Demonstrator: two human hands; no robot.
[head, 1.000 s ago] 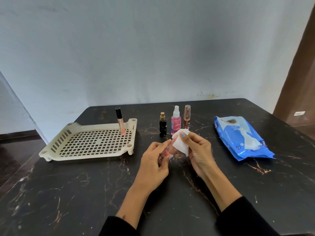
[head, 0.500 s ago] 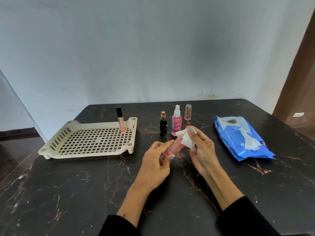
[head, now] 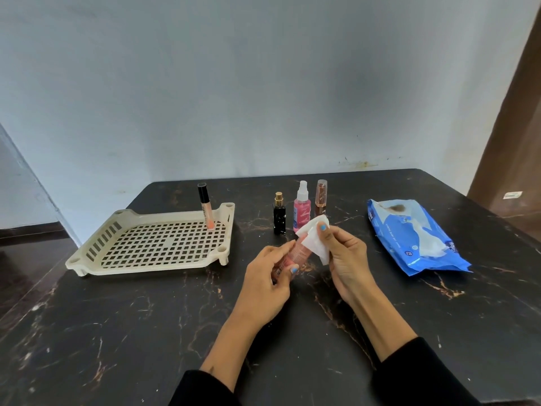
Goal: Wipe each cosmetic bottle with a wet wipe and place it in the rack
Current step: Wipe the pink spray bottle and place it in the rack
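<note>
My left hand (head: 268, 278) grips a small pink bottle (head: 295, 255) by its lower end, tilted up to the right. My right hand (head: 345, 259) pinches a folded white wet wipe (head: 314, 238) around the bottle's upper end, which is hidden by the wipe. The cream perforated rack (head: 87, 259) lies at the left with one lip gloss tube (head: 205, 206) standing upright in its far right corner. Behind my hands stand a black bottle with a gold cap (head: 279, 213), a pink spray bottle (head: 302, 205) and a brown clear-capped bottle (head: 321, 196).
A blue wet wipe pack (head: 409, 235) lies at the right on the dark marble table (head: 117, 332), a wipe sticking out of its opening. A pale wall stands behind the table; a brown door frame (head: 512, 112) is at the far right.
My right hand has slid the wipe along the pink bottle towards its upper end. My left hand keeps its hold on the bottle's lower end.
</note>
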